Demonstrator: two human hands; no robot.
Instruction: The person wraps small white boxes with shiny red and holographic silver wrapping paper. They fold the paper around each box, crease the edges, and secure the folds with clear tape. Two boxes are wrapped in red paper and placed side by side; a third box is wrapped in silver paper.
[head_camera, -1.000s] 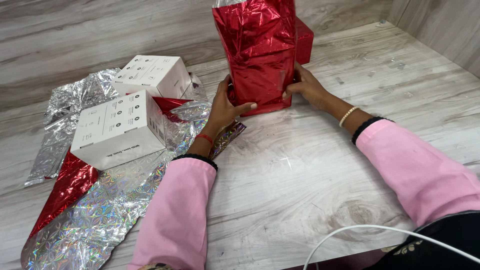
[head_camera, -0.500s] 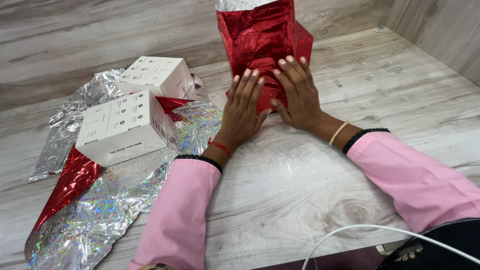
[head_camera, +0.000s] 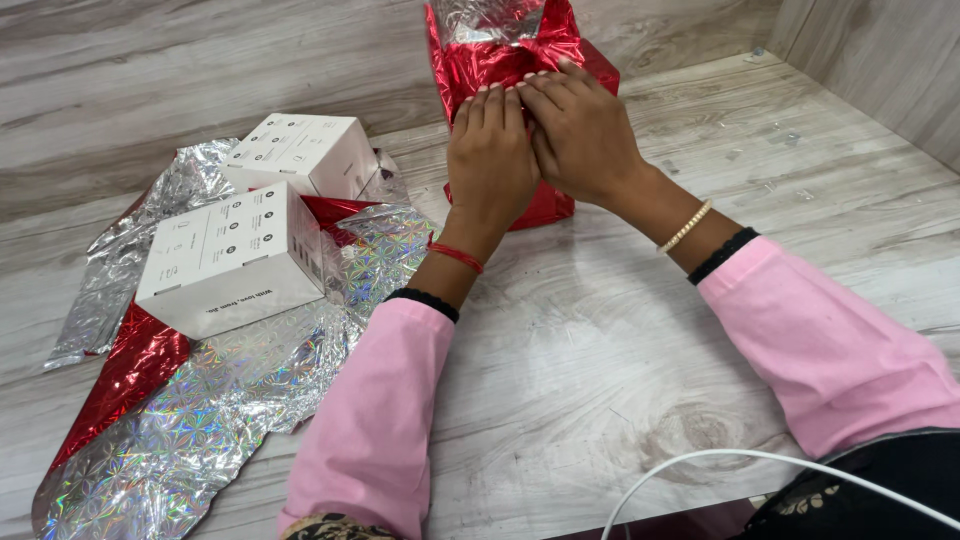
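Pale wood-grain table (head_camera: 600, 340), matching wall panels (head_camera: 880, 60).

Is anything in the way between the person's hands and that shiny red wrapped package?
Nothing visible. The left hand and right hand both lie flat on the near face of the red foil package. The white boxes sit off to the left.

both hands, left hand (head_camera: 490, 150) and right hand (head_camera: 583, 135), press flat against upright red foil package (head_camera: 500, 55).
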